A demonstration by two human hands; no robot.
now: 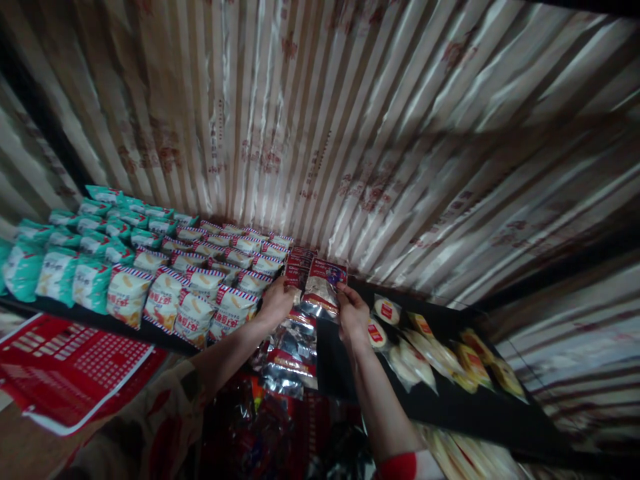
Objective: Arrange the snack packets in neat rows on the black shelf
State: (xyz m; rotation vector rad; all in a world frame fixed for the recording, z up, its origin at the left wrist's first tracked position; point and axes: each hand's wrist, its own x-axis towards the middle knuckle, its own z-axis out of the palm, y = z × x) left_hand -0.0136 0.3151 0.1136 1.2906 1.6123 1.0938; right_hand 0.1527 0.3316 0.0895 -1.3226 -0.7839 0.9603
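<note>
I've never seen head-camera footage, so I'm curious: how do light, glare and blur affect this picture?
Head view: dim overall, with the goods under the shelf sunk in shadow; head view: pale streaks shine along the pleated curtain, and glints catch the foil packets; head view: slightly soft throughout, so small print on the white bags is hard to read.

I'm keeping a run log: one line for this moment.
right hand: holds red-and-silver foil packet | left hand: beside packet, contact unclear | further left: white stripe-topped snack bags
</note>
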